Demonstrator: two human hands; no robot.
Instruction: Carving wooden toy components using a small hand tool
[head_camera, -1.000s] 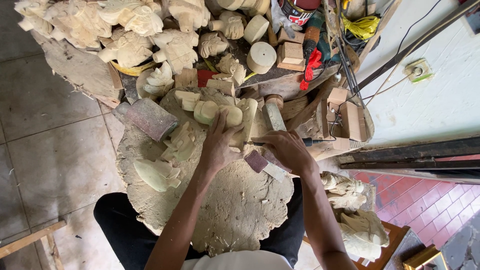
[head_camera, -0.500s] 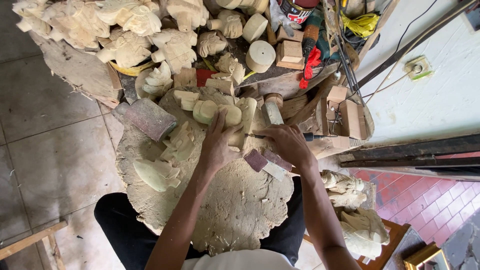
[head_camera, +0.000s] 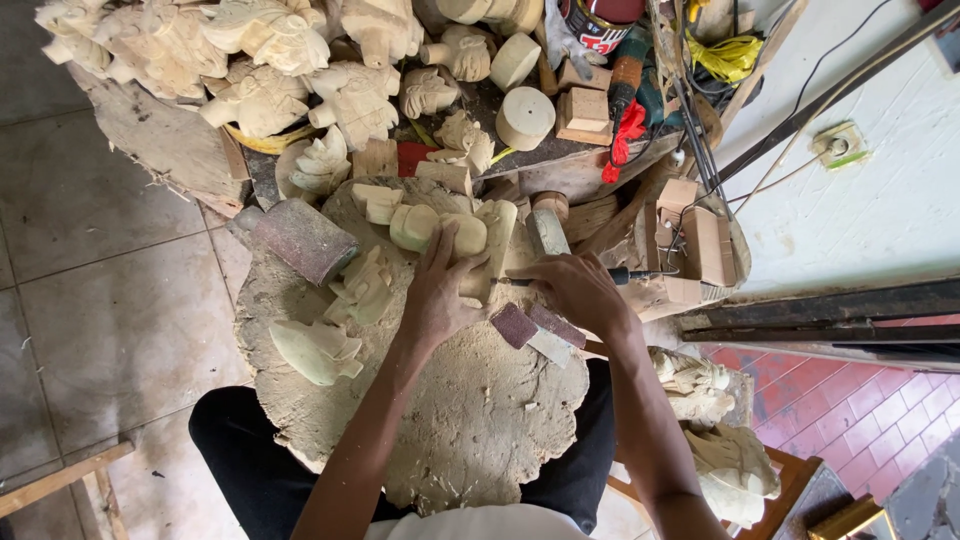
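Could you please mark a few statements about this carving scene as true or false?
1. The left hand presses on the pale wooden carving. True.
2. The right hand holds a paintbrush. False: it grips a slim dark-handled tool pointed at the carving.
3. Sandpaper pieces lie on the round wood slab. True.
4. The floor on the left is red. False: the tiles there are grey.
5. Unfinished pale figures are piled at the top. True.

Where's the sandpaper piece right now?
In the head view, the sandpaper piece lies on the wooden stump, between the left hand and right hand, just below them.
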